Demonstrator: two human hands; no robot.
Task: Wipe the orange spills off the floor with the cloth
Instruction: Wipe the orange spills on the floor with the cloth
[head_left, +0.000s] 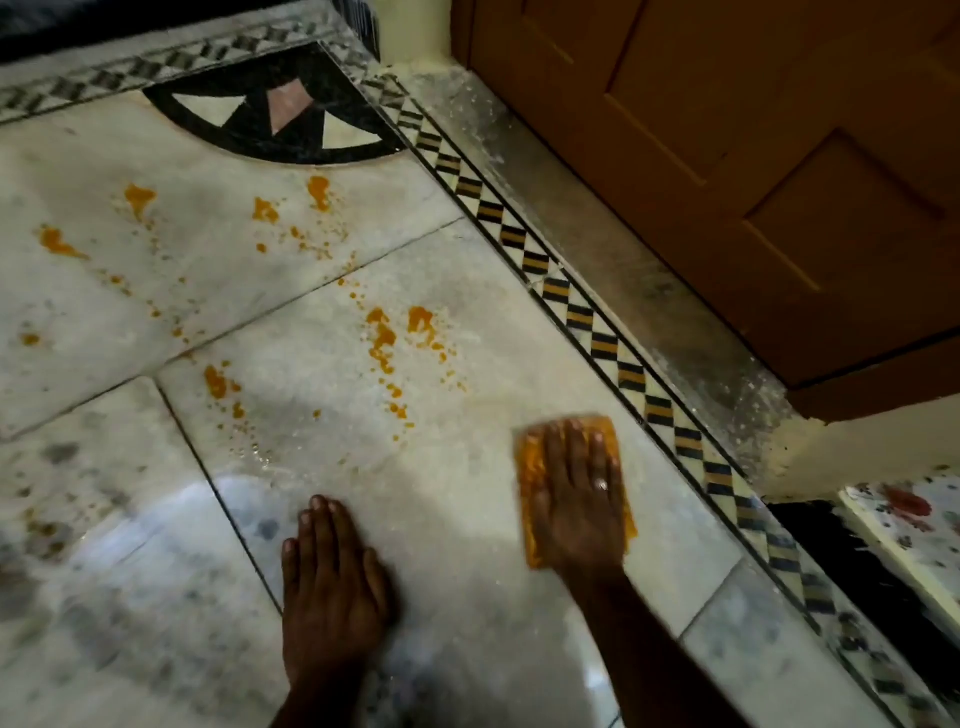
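A person's right hand (576, 499) presses flat on an orange-stained cloth (530, 467) at the lower right of the frame, fingers straight and spread, a ring (601, 485) on one finger. The cloth lies wholly under the palm and fingers, its edges showing along the hand's left side, beyond the fingertips and at the lower right of the palm; nothing is pinched or gathered.

The left hand (332, 587) rests flat on the bare marble floor (467, 519) at lower centre, fingers straight, holding nothing, well apart from the cloth.

Orange spills (384, 338) dot the floor above and to the left of both hands: a cluster at frame centre, more splashes (221, 382) left of centre, and others (137, 197) toward the upper left. None touches the cloth.

A checkered tile border (605, 345) runs diagonally down the right side, just beside the cloth. Beyond it stands a brown wooden door (753, 156) at upper right. A black fan-shaped inlay (280, 104) sits at the top of the frame.
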